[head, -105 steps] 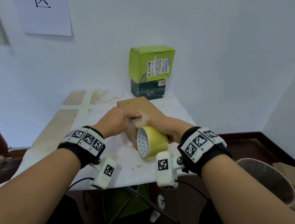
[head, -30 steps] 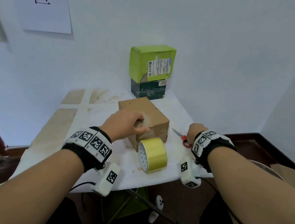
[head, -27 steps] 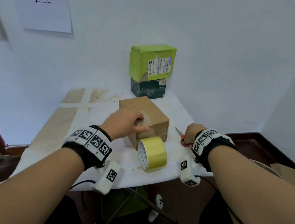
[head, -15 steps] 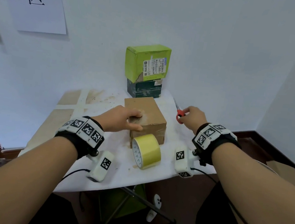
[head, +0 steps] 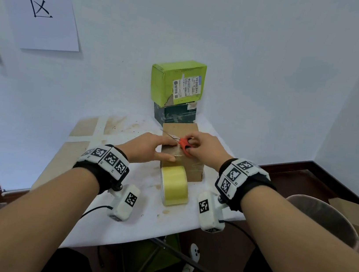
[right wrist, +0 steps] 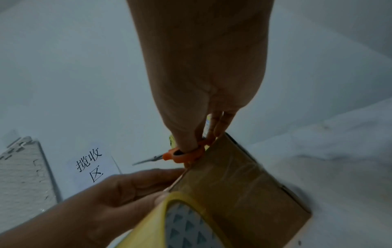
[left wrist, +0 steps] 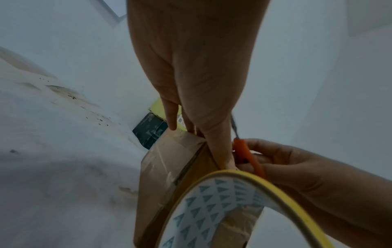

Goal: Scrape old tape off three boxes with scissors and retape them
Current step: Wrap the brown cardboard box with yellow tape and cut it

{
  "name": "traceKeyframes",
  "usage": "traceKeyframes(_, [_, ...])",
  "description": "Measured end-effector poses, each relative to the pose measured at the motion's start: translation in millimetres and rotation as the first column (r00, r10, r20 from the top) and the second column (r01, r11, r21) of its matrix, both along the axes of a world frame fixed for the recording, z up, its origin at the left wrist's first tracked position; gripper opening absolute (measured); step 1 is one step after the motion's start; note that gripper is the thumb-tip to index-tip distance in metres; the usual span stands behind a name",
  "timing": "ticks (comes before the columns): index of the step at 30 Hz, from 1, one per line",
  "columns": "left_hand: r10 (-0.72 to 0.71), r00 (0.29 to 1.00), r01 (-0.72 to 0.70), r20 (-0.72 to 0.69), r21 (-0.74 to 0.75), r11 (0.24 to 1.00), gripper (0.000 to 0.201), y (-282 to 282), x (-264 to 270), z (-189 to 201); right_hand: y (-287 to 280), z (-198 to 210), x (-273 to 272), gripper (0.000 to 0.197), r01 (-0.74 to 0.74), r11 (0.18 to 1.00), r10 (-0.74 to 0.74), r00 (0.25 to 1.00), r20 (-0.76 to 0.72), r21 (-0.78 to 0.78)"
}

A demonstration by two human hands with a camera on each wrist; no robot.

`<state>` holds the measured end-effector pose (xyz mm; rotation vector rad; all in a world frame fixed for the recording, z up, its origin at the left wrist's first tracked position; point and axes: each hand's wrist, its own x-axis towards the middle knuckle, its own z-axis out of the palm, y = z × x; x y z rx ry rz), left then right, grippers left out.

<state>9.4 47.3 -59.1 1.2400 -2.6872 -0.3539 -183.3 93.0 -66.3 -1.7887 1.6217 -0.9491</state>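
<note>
I am pressing my left hand [head: 149, 149] flat on top of the brown cardboard box [head: 190, 169], fingers straight and together, thumb lying along the near top edge; my right hand [head: 204, 152] is gripping the red-handled scissors [head: 183, 144] over the box top, thumb curled through one loop, blades pointing left past my left fingertips; the yellow tape roll [head: 175, 186] is standing on edge against the box's near face on the white table [head: 83, 221]; the green box [head: 177, 81] is sitting on the dark box [head: 174, 114] behind, against the wall.
</note>
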Motion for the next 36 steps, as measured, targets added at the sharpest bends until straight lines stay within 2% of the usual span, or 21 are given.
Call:
traceKeyframes(4, [0.011, 0.998, -0.010, -0.063, 0.016, 1.000, 0.056, 4.2, 8.5, 0.4, 1.4, -3.9, 1.4, 0.029, 0.011, 1.000, -0.012, 0.999, -0.048, -0.024])
traceKeyframes(11, [0.008, 0.996, -0.004, -0.088, 0.045, 0.999, 0.045, 4.8, 9.8, 5.9, 7.6, 3.1, 5.7, 0.036, -0.035, 0.999, 0.037, 0.997, -0.072, 0.029])
traceKeyframes(14, [0.028, 0.997, -0.025, -0.067, 0.046, 0.999, 0.044, 2.1, 9.5, 4.3, 7.8, 1.3, 7.1, 0.033, -0.035, 0.999, 0.036, 0.997, -0.065, 0.020])
traceKeyframes(15, [0.044, 0.995, -0.038, -0.091, 0.066, 0.997, 0.043, 1.1, 9.5, 2.5, 6.8, -0.4, 7.6, 0.032, -0.018, 1.000, 0.019, 0.998, -0.062, 0.013])
traceKeyframes(17, [0.153, 0.955, -0.112, -0.253, 0.170, 0.979, 0.037, 0.8, 11.6, -0.4, 4.3, -5.5, 8.9, 0.031, 0.021, 1.000, -0.021, 0.997, -0.070, 0.004])
traceKeyframes(19, [0.333, 0.833, -0.205, -0.443, 0.312, 0.928, 0.020, 1.1, 16.3, -1.5, 2.7, -9.4, 11.1, 0.032, 0.051, 0.999, -0.051, 0.997, -0.066, -0.010])
traceKeyframes(21, [0.496, 0.732, -0.241, -0.468, 0.503, 0.830, 0.015, 5.5, 21.5, 0.5, 2.0, -10.5, 13.2, 0.031, 0.073, 0.997, -0.075, 0.994, -0.082, -0.032])
traceKeyframes(23, [0.580, 0.728, -0.199, -0.367, 0.696, 0.690, 0.024, 14.6, 21.3, 1.7, 1.2, -10.1, 13.9, 0.031, 0.089, 0.995, -0.094, 0.989, -0.116, -0.043])
traceKeyframes(25, [0.600, 0.739, -0.151, -0.307, 0.792, 0.592, 0.029, 25.0, 15.3, 1.3, 1.7, -8.9, 14.7, 0.031, 0.100, 0.994, -0.105, 0.985, -0.138, -0.044])
traceKeyframes(29, [0.627, 0.698, -0.086, -0.347, 0.828, 0.554, 0.030, 34.5, 3.5, -3.3, 2.6, -6.9, 14.9, 0.032, 0.102, 0.994, -0.106, 0.980, -0.169, -0.036])
traceKeyframes(36, [0.706, 0.616, -0.015, -0.350, 0.891, 0.455, 0.014, 46.2, -2.0, -9.5, 5.0, -3.7, 17.1, 0.030, 0.104, 0.993, -0.113, 0.967, -0.229, -0.050])
